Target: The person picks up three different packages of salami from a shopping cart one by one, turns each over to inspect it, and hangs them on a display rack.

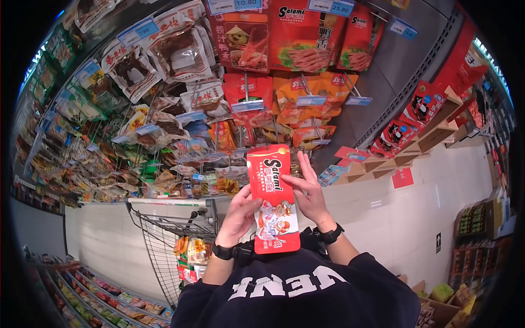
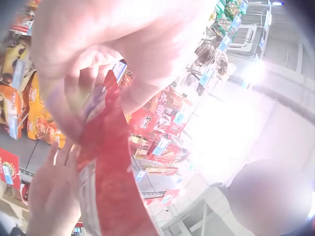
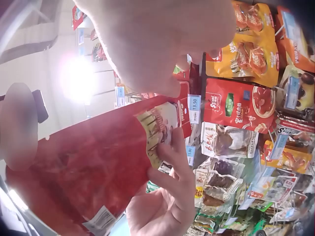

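A red Salami snack packet (image 1: 273, 199) is held upright in front of my chest, its printed face toward me. My left hand (image 1: 239, 214) grips its left edge, with the fingers wrapped behind it. My right hand (image 1: 308, 192) holds the right edge, thumb on the front and long fingers straight up behind. In the left wrist view the packet (image 2: 108, 172) runs down from my palm, with the right hand's fingers (image 2: 49, 196) beside it. The right wrist view shows the packet (image 3: 83, 167) close up and the left hand (image 3: 167, 206) under it.
Hanging snack packets (image 1: 180, 109) with price tags fill the pegboard wall ahead. A wire shopping cart (image 1: 164, 232) holding some goods stands low on my left. Stepped shelves of red boxes (image 1: 410, 131) rise on the right, above a pale tiled floor (image 1: 426, 208).
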